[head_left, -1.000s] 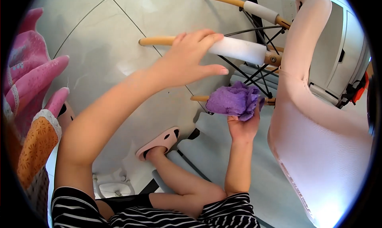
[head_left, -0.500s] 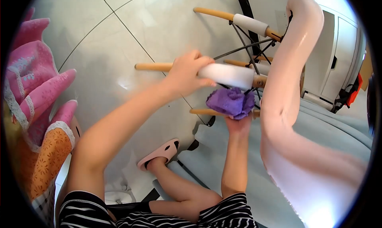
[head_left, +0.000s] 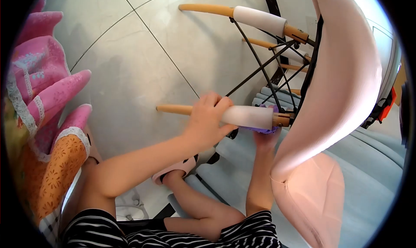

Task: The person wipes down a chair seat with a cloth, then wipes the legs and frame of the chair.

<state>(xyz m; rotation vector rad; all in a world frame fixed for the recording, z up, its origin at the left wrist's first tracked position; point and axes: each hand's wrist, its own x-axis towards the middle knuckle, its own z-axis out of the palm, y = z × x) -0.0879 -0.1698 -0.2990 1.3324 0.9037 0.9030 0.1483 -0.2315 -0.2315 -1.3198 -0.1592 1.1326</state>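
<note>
A pink padded chair (head_left: pixel 346 74) is tipped on its side, its wooden legs pointing left. My left hand (head_left: pixel 208 122) is closed around the nearest chair leg (head_left: pixel 173 109), at the end of the white sleeve (head_left: pixel 249 117) wrapped on it. Behind that sleeve, near the seat, my right hand (head_left: pixel 266 137) holds a purple cloth (head_left: pixel 262 130), mostly hidden by the leg. Black metal braces (head_left: pixel 262 68) cross between the legs. Another leg (head_left: pixel 206 9) with a white sleeve (head_left: pixel 260 20) lies farther off.
Pale floor tiles (head_left: pixel 125 100) spread beneath the legs. Grey-blue ribbed material (head_left: pixel 364 170) lies under the chair at the right. Pink and orange patterned fabric (head_left: pixel 56 113) hangs at the left. A pink slipper (head_left: pixel 177 169) is on my foot.
The chair has turned, bringing its seat and braces more into view. My left hand and its leg have moved lower. The purple cloth has passed from beside the leg to behind it.
</note>
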